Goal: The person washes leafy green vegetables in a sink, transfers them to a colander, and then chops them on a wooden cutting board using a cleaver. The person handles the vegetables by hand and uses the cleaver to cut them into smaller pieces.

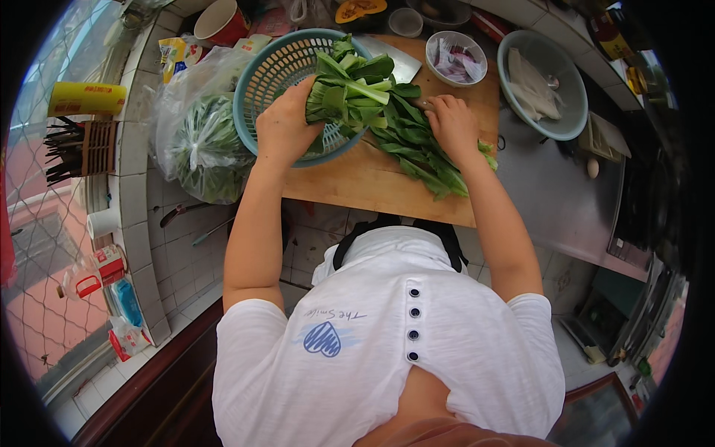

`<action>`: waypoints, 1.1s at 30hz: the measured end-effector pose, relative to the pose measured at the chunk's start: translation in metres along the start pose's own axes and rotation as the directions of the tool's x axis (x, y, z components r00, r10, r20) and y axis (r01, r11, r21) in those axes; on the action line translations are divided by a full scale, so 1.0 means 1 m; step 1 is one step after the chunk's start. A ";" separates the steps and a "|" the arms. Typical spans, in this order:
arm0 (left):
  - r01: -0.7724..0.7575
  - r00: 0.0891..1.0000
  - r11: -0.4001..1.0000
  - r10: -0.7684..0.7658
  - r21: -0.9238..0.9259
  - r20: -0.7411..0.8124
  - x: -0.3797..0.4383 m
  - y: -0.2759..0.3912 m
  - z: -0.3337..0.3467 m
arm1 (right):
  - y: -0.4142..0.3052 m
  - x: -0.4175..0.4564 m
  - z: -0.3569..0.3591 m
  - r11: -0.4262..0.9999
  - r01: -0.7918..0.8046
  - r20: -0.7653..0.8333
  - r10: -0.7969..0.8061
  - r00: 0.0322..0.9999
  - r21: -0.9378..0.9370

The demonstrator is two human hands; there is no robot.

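My left hand (287, 123) grips a bunch of cut leafy greens (349, 92) over the right side of a blue-green plastic colander (243, 112). Under and beside that bunch, longer leafy greens (413, 148) lie across a wooden cutting board (346, 187). The broad metal blade of a kitchen knife (406, 66) rests on the board behind the greens, partly covered. My right hand (453, 125) is at the right of the long greens, fingers curled beside what looks like the knife's riveted handle; its grip is not clear.
A white bowl of sliced purple vegetable (457, 58) stands at the board's back right. Farther right is a blue-green basin (572, 100) with pale food inside, and an egg (592, 168). Bagged greens (206, 151) sit left of the colander. Behind are a red tub (237, 25) and a cut pumpkin (360, 10).
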State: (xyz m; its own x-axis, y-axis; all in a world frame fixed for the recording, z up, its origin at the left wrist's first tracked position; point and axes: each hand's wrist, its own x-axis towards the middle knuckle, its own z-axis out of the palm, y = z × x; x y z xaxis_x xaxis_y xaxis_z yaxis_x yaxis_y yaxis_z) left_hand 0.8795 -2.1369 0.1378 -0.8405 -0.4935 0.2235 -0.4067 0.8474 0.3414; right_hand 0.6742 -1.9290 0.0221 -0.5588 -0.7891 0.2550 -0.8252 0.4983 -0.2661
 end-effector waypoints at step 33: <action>-0.152 0.842 0.955 -0.009 0.253 0.540 0.035 -0.081 0.079 | -0.025 0.015 -0.129 0.986 -0.155 0.142 0.145 0.979 0.065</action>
State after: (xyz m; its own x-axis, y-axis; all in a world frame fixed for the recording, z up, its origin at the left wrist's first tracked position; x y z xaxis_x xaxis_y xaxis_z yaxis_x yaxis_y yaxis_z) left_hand 0.8552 -2.2070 0.0459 -0.8972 -0.3167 -0.3079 -0.3509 0.9344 0.0614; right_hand 0.6752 -1.9066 0.1528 -0.6547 -0.7518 0.0792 -0.7215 0.5902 -0.3620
